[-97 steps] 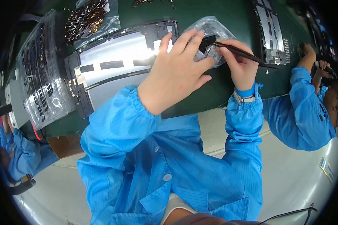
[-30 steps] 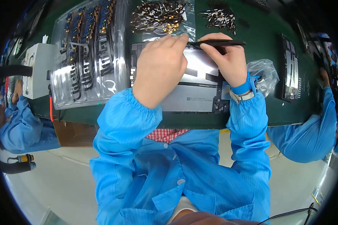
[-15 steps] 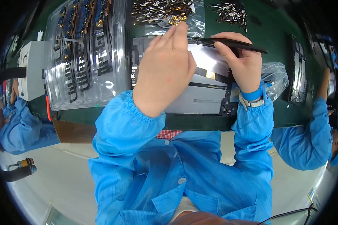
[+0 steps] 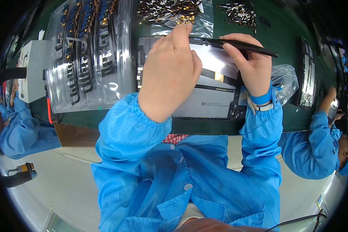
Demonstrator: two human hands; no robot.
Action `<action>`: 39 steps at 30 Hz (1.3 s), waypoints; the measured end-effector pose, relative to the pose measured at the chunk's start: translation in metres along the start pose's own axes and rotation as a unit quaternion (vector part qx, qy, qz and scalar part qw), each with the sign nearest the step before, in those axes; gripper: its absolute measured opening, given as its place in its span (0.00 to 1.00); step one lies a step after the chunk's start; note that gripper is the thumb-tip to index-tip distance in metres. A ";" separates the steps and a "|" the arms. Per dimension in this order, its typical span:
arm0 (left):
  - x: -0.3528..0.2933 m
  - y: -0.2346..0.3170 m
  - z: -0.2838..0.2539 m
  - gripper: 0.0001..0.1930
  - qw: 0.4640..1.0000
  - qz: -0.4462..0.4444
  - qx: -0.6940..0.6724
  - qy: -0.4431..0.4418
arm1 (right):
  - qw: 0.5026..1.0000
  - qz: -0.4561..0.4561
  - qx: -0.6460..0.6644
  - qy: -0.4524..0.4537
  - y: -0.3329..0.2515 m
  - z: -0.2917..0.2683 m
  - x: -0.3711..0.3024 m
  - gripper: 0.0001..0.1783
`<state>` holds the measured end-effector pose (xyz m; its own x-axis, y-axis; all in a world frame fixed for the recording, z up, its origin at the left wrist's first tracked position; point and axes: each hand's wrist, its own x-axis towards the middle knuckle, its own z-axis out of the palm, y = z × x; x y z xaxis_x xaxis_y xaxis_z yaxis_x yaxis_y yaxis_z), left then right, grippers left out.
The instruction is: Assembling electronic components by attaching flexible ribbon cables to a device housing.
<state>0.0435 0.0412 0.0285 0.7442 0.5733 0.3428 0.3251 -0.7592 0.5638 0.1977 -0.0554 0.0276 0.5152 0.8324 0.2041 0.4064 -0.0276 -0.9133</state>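
Observation:
In front of me on the green table lies an opened tablet-like device (image 4: 205, 102), with silver panels, a black frame and a small gold patch. My left hand (image 4: 167, 75) covers its left part. The fingers stretch away from me to the far edge, with the thumb apart; whatever lies beneath is hidden. My right hand (image 4: 255, 71) is closed around slim black tweezers (image 4: 259, 49) above the far right corner. Their tip end points left along the device's far edge, and the other end sticks out to the right of the hand.
Left stands a clear plastic tray (image 4: 118, 87) with rows of flex cables (image 4: 85, 73). Beyond the device are a pile of small cable parts (image 4: 166, 11) on a clear bag and a smaller pile (image 4: 239, 14). Right lie a crumpled plastic bag (image 4: 285, 83) and another device (image 4: 307, 75). Co-workers sit both sides.
My left fingers have shifted slightly at the far edge. The right hand and tweezers stay in nearly the same place. The co-worker on the right has lowered an arm.

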 end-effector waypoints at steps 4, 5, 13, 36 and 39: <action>0.002 -0.001 0.000 0.22 1.000 -0.001 -0.014 0.006 | 0.999 -0.016 -0.033 -0.009 0.000 0.000 0.001 0.09; 0.003 -0.001 -0.001 0.23 0.999 0.019 0.008 0.033 | 0.999 -0.021 -0.033 0.022 -0.003 0.000 0.000 0.10; -0.007 0.020 -0.026 0.22 0.979 0.112 0.024 0.171 | 0.950 -0.293 -0.035 0.099 -0.055 -0.015 -0.027 0.06; 0.000 -0.192 -0.174 0.11 0.960 0.008 0.274 0.058 | 0.961 -0.268 0.013 0.067 -0.085 -0.001 -0.169 0.10; 0.003 -0.196 -0.174 0.08 0.966 0.004 0.252 0.062 | 0.963 -0.262 0.018 0.058 -0.085 0.005 -0.170 0.10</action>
<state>-0.1197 0.2457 0.0497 0.6827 0.5752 0.4507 0.5851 -0.7997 0.1345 0.0722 -0.1920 0.0690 0.3274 0.6592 0.6769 0.6086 0.4009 -0.6848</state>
